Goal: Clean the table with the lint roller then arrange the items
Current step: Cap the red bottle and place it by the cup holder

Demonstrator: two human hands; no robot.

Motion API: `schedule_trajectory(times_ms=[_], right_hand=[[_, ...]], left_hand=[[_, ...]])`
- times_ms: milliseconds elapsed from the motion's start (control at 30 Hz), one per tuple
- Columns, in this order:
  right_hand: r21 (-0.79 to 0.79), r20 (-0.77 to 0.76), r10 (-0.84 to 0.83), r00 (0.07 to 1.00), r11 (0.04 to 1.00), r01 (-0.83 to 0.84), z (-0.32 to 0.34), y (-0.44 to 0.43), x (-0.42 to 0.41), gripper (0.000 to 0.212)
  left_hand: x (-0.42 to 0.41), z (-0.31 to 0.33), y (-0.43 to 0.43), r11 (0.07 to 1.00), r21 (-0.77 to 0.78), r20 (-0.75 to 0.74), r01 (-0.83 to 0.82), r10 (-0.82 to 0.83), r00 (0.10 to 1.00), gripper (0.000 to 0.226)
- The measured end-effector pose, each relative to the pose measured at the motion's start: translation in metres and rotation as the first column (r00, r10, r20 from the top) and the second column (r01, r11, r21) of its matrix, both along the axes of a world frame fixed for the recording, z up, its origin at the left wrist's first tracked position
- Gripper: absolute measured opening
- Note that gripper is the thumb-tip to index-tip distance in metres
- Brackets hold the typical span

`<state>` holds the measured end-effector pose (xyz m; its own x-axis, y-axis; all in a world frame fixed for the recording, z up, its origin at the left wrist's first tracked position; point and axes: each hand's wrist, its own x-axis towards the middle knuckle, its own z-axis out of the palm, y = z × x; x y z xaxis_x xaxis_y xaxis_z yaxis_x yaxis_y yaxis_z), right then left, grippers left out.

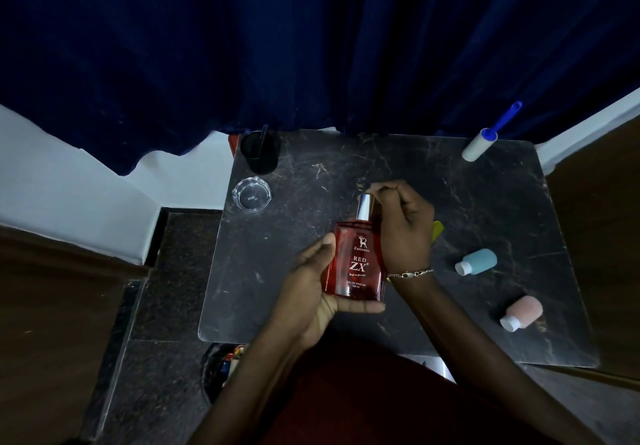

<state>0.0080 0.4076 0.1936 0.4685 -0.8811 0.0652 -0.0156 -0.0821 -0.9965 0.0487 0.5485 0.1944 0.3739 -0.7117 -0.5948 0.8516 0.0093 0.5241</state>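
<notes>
From the head camera, the step in hand looks like the arranging part, not the rolling. The lint roller [484, 140] lies untouched at the far right corner of the counter [467, 199], its blue handle pointing off toward the dark curtain, well apart from both hands.

A red perfume bottle [355, 264] is held between the hands over the middle of the counter, label facing up. The left hand [311, 292] cradles it from the left and below, with the thumb along the bottle's left edge and the fingers curled under its base. The right hand [403, 226] is curled around the neck, its fingertips pinching at the silver cap. Whether the base touches the counter I cannot tell.

The next move probably calls for standing the bottle upright in its place, perhaps on the left side near the glass ashtray [251, 198] and the black cup [259, 152]. A steady two-handed grip suits smooth glass.

Two small bottles lie on their sides to the right — a blue one [478, 262] nearer the right wrist, a pink one [522, 312] closer to the near edge — and they likely need setting upright too. A yellow-green item [438, 229] peeks out behind the right hand.
</notes>
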Motion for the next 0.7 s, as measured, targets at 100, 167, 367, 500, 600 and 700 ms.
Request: schedule_trajectory(times_ms=[100, 167, 367, 500, 600, 700], right_hand=[[-0.063, 0.003, -0.005, 1.0, 0.998, 0.005, -0.004, 0.002, -0.002, 0.022], [-0.106, -0.002, -0.016, 1.0, 0.994, 0.015, -0.007, 0.003, -0.002, 0.022], [-0.085, -0.024, -0.019, 1.0, 0.996, 0.017, -0.017, 0.003, 0.002, 0.036], [-0.083, -0.021, 0.004, 1.0, 0.997, -0.005, -0.023, 0.005, 0.005, 0.036], [-0.032, -0.037, 0.009, 0.999, 0.999, -0.01, -0.027, 0.005, 0.008, 0.023], [0.019, -0.064, 0.073, 0.995, 0.997, -0.072, -0.031, 0.005, 0.008, 0.016]], left_hand=[[0.001, 0.0, 0.0, 1.0, 0.015, 0.002, 0.007, -0.007, 1.0, 0.034], [0.001, 0.0, -0.001, 0.999, 0.029, 0.005, 0.018, -0.018, 1.0, 0.032], [0.002, -0.005, -0.001, 0.997, 0.083, -0.001, 0.001, 0.0, 1.0, 0.047], [0.006, -0.012, 0.002, 0.996, 0.088, 0.001, -0.015, 0.015, 1.0, 0.05], [0.007, -0.018, 0.005, 0.998, 0.067, 0.012, 0.017, -0.018, 1.0, 0.049], [0.01, -0.025, 0.007, 0.997, 0.037, 0.022, 0.066, -0.067, 0.998, 0.054]])
